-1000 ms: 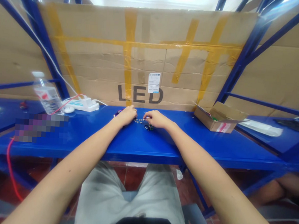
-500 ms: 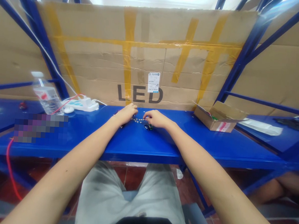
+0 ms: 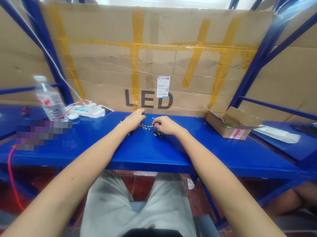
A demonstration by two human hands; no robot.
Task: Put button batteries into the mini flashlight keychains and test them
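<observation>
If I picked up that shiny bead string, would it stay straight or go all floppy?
The bead string would probably flop, since its beads lie in curving rows between the left hand and the right hand. It's likely light, because the beads look tiny. It might slide easily, as they look shiny and the blue table looks smooth.

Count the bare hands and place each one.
2: the left hand by the left end of the visible beaded strand, the right hand at its right end. More may be hidden by the bare limb at lower right.
</observation>
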